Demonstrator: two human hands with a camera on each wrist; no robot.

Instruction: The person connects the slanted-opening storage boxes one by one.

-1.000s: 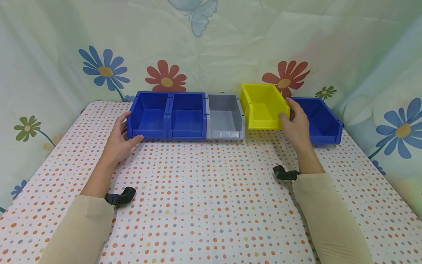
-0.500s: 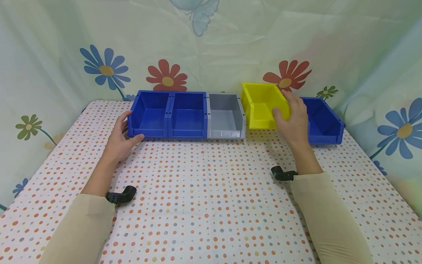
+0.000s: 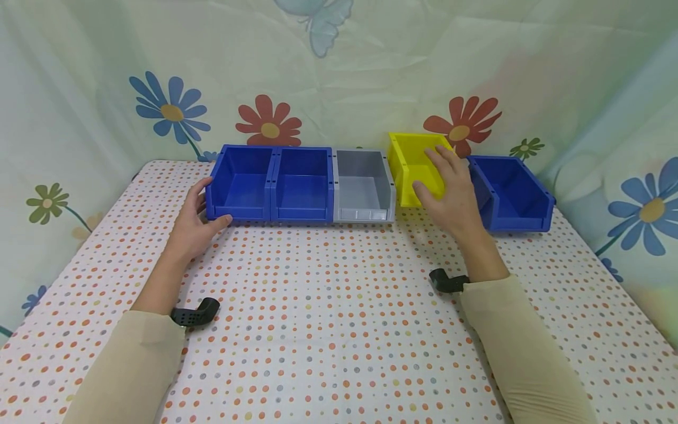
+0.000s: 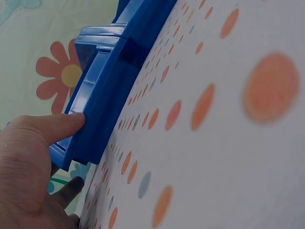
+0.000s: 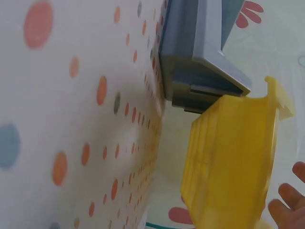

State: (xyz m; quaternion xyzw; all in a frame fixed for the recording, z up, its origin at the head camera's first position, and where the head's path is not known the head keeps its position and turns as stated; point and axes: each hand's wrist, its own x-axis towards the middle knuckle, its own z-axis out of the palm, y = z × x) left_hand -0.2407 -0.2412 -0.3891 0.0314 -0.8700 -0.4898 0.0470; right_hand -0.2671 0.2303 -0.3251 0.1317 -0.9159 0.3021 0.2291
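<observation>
In the head view, two blue storage bins, the leftmost bin (image 3: 241, 188) and its neighbour (image 3: 302, 188), stand side by side against a grey bin (image 3: 362, 185). My left hand (image 3: 195, 227) holds the leftmost one at its front left corner; the left wrist view shows the thumb (image 4: 64, 125) pressed on its front lip. A yellow bin (image 3: 410, 182) is set farther back, right of the grey one. Seen from the right wrist, the yellow bin (image 5: 238, 157) slants up beside the grey one. My right hand (image 3: 452, 197), fingers spread, overlaps its front right part.
Another blue bin (image 3: 521, 197) stands apart at the right end. A dotted cloth (image 3: 328, 318) covers the table. Behind the bins hangs a flowered curtain (image 3: 381, 70).
My right hand has let go of the yellow bin's right side and moved left across its front. The yellow bin stays in place. My left hand keeps its hold.
</observation>
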